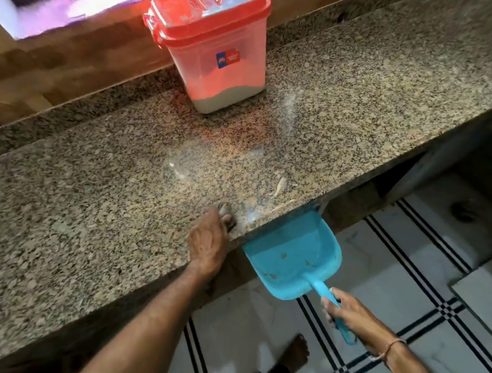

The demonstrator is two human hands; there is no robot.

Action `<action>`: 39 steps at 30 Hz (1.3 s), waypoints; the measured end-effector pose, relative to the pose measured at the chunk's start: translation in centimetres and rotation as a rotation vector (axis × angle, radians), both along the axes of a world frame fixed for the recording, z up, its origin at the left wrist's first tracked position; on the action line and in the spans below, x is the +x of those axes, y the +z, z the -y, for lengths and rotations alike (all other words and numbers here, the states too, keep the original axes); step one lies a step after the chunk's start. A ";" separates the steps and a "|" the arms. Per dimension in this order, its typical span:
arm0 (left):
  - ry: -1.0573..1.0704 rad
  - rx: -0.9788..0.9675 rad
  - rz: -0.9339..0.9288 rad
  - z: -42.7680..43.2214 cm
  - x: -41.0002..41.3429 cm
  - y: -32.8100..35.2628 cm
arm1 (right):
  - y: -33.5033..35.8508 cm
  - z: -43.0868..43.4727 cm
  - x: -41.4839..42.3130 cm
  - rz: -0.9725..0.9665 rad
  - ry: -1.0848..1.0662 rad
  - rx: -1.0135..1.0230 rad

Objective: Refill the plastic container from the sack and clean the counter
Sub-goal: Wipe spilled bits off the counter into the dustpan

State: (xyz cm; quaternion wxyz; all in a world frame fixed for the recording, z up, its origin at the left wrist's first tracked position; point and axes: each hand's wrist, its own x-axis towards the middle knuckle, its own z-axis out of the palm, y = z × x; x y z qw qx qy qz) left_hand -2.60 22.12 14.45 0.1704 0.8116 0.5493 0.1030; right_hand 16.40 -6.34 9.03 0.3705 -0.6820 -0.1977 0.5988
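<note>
Two hands are busy at the front edge of the granite surface (94, 191). The left hand (208, 244) lies on the stone close to the edge, and its fingers bend over a small dark thing (230, 224) that is too blurred to name; it is not possible to tell if the hand grips it or only presses it. The right hand (349, 313) is clenched around the handle of a blue dustpan (292, 255) and holds the pan just under the edge, beside the left hand, with a few crumbs inside. Pale streaks of powder (281, 185) lie on the stone near the edge. The plastic container (215, 60) stands upright at the back of the surface, well apart from both hands, with its red lid (209, 14) on and a low layer of white powder at its bottom. Below, a bare foot (293, 353) stands on the tiled floor (392, 267).
</note>
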 end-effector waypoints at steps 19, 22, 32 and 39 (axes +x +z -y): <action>0.048 -0.058 0.059 0.3 9.2 0.7 | 0.5 -0.5 0.9 0.025 -0.050 -0.072; 0.039 -0.070 0.119 1.3 13.3 0.5 | 0.1 -0.6 2.1 0.002 -0.035 -0.057; 0.092 -0.095 0.181 -2.0 15.1 1.0 | -0.3 0.9 7.3 -0.015 0.045 -0.081; -0.216 -0.111 0.181 -5.7 17.3 -0.1 | -1.5 1.0 10.7 0.012 0.070 -0.058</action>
